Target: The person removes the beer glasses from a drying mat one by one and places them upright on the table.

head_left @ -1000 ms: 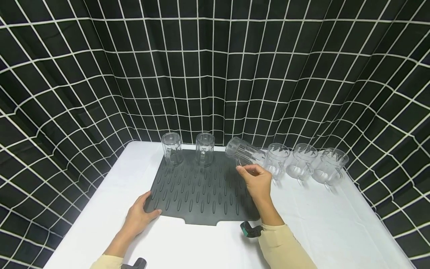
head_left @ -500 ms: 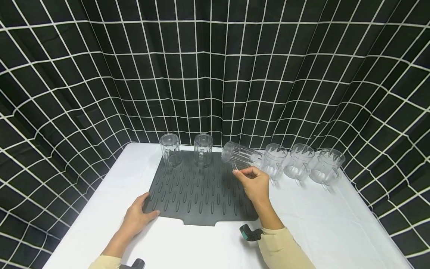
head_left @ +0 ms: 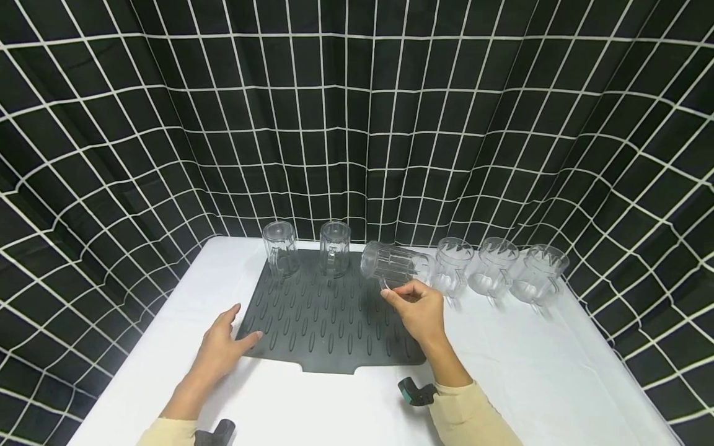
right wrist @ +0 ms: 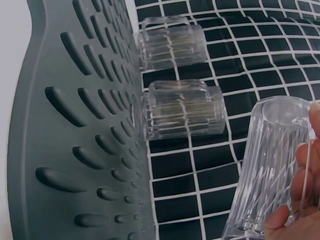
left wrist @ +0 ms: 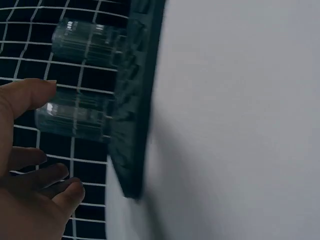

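Note:
My right hand (head_left: 422, 311) pinches the handle of a clear ribbed glass mug (head_left: 395, 262), which lies on its side in the air over the right back part of a dark grey ridged mat (head_left: 318, 337). In the right wrist view, the fingers (right wrist: 302, 185) wrap the handle beside the held mug (right wrist: 272, 160). My left hand (head_left: 216, 348) hovers by the mat's left front corner, thumb and fingers spread, holding nothing. Two similar mugs, one at the back left corner (head_left: 281, 249) and one beside it (head_left: 335, 249), stand on the mat, apparently upside down.
Right of the mat, three more clear mugs stand in a row on the white table (head_left: 535, 371): a near one (head_left: 453, 267), a middle one (head_left: 492, 267) and an outer one (head_left: 538, 274). A black curtain with white grid lines (head_left: 357, 111) encloses the back and sides.
My left hand has come away from the mat's left edge, its fingers spreading. The held mug has moved slightly left and lower, tipping closer to level. The standing mugs stay put.

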`<move>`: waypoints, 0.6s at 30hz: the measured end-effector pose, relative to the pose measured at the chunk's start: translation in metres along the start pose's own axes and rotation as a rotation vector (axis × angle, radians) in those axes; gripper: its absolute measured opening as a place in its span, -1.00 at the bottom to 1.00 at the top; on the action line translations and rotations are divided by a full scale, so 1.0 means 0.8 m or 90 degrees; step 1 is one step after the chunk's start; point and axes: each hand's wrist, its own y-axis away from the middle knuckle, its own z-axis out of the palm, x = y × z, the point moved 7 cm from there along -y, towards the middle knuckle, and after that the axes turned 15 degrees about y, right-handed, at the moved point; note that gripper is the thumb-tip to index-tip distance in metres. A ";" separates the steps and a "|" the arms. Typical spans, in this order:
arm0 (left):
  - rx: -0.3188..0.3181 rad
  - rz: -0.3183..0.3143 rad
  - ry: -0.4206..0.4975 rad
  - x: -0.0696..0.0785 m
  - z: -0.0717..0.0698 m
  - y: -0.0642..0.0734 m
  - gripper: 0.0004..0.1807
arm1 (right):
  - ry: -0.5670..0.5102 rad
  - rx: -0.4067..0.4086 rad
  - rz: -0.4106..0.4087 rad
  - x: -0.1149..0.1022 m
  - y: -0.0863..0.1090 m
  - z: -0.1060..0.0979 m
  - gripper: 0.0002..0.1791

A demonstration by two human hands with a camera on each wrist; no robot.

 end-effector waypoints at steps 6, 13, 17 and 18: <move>0.050 0.106 0.082 0.046 0.007 -0.008 -0.11 | -0.006 -0.002 -0.022 0.024 0.003 0.011 -0.76; 0.025 0.168 0.205 0.104 0.044 -0.020 -0.08 | 0.003 -0.017 -0.083 0.010 0.014 0.016 -0.78; 0.005 0.196 0.243 0.134 0.059 -0.027 -0.11 | 0.015 -0.015 -0.109 0.002 0.020 0.020 -0.77; 0.005 0.203 0.245 0.140 0.061 -0.028 -0.12 | 0.013 -0.013 -0.120 0.000 0.022 0.021 -0.77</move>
